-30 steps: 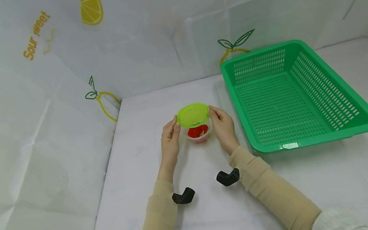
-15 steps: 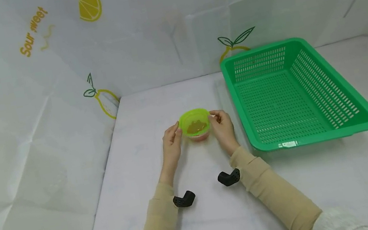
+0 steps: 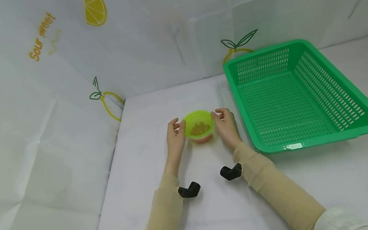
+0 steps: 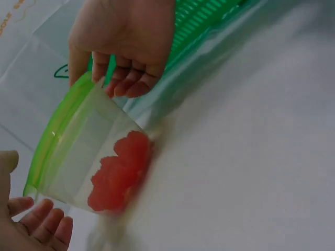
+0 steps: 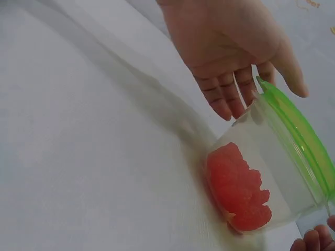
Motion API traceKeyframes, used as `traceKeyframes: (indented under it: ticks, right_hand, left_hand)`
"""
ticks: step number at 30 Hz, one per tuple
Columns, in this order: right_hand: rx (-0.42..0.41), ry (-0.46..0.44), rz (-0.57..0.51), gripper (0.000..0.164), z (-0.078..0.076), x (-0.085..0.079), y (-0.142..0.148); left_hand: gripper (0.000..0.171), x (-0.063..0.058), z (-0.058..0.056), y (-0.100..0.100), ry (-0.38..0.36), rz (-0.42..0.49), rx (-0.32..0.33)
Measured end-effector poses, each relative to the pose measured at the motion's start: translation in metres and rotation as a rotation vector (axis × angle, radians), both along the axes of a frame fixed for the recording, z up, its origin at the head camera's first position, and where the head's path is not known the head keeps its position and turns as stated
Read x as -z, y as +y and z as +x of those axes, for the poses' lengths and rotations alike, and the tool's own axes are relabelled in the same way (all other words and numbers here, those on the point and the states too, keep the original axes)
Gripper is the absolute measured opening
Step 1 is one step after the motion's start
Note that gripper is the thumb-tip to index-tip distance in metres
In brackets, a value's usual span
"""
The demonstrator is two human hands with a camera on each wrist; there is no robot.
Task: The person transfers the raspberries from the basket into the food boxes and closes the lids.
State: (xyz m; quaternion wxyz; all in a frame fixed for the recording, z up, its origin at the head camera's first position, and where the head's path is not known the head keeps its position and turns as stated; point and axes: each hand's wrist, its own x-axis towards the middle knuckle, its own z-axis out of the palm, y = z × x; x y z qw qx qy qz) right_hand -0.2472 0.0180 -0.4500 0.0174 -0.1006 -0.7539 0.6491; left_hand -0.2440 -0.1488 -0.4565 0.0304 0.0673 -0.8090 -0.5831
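A round clear plastic container [image 4: 107,136] stands on the table with a bright green lid [image 3: 199,124] over its mouth. Red lumpy pieces [image 5: 238,188] lie at its bottom, visible through the wall. My left hand [image 3: 175,139] is at the lid's left edge, fingers loosely bent; in the right wrist view its thumb stands off the lid. Opposite, my right hand [image 3: 227,128] is at the right edge, its thumb beside the rim. In the left wrist view the right fingers [image 4: 131,86] hang relaxed by the rim and the lid's small tab.
A large green slotted basket [image 3: 292,144] stands to the right of the hands on the white-covered table [image 3: 148,203]. White sheeting [image 3: 155,33] with lemon prints rises behind and to the left. Black curved pieces [image 3: 190,190] sit at both wrists.
The green lid has come down from above the container onto its mouth, covering the red pieces. Both hands have lowered with it, and their fingers have loosened from its edges.
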Motion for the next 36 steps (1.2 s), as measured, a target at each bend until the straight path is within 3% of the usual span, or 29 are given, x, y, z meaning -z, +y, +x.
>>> traceKeyframes:
  ticks: [4,8,10,12,17,27,33,36]
  right_hand:
    - [-0.055,0.008,0.091,0.043,-0.004,0.004,-0.002]
    - [-0.103,0.033,0.155,0.037,-0.005,0.01,-0.002]
    - [-0.112,0.043,0.148,0.034,-0.006,0.014,-0.001]
    - [-0.101,0.052,0.12,0.032,-0.007,0.017,0.0]
    - [-0.061,0.079,0.053,0.029,-0.01,0.019,-0.001]
    - [-0.104,0.06,-0.042,0.029,-0.014,0.019,-0.007]
    - [-0.099,0.053,-0.048,0.028,-0.015,0.02,-0.007]
    - [-0.1,0.07,-0.038,0.028,-0.016,0.019,-0.006]
  left_hand:
    - [0.055,-0.003,-0.01,0.01,-0.016,-0.086,0.015]
    - [0.041,0.002,-0.015,0.015,-0.02,-0.134,0.038]
    - [0.034,0.007,-0.016,0.016,-0.032,-0.083,0.022]
    - [0.03,0.011,-0.018,0.016,-0.044,0.025,-0.006]
    - [0.03,0.017,-0.022,0.017,-0.069,0.222,-0.048]
    - [0.025,0.016,-0.022,0.008,-0.063,0.335,-0.073]
    - [0.029,-0.006,-0.012,0.013,-0.075,0.351,-0.063]
    - [0.026,0.001,-0.017,0.013,-0.057,0.358,-0.08]
